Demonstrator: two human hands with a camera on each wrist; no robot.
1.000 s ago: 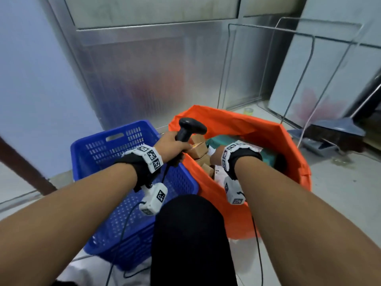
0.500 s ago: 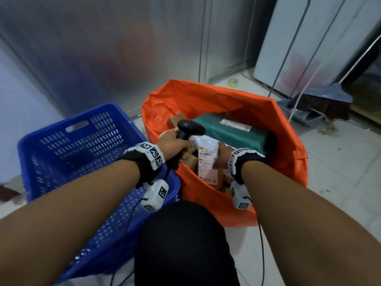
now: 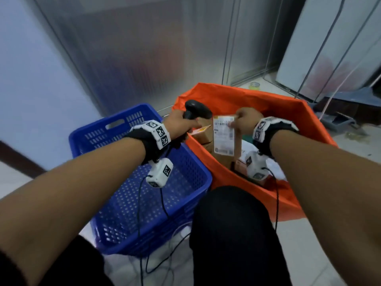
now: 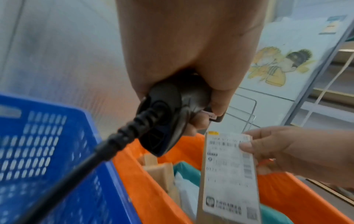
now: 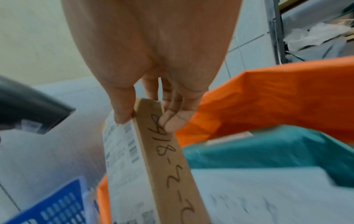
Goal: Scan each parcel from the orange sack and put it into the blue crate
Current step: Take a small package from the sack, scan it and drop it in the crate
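My right hand (image 3: 244, 118) pinches the top of a flat brown cardboard parcel (image 3: 225, 139) and holds it upright above the orange sack (image 3: 247, 100). Its white shipping label (image 4: 229, 174) faces me, and handwritten numbers run down its narrow side (image 5: 166, 151). My left hand (image 3: 179, 124) grips a black corded barcode scanner (image 3: 195, 109), whose head sits just left of the label's top. The blue crate (image 3: 123, 182) stands to the left of the sack. Inside the sack lie more cardboard boxes (image 3: 203, 135), a teal package (image 5: 268, 150) and a white mailer (image 5: 258, 189).
A frosted metal-framed partition (image 3: 144, 58) rises behind crate and sack. A tape roll (image 3: 254, 86) lies on the floor beyond the sack, and a dark dustpan (image 3: 338, 104) at the right. My black-clad knee (image 3: 231, 223) sits between crate and sack, with cables (image 3: 144, 234) hanging.
My right hand has lifted the labelled cardboard parcel out of the sack and turned it upright. The scanner in my left hand has risen to the level of the label's top.
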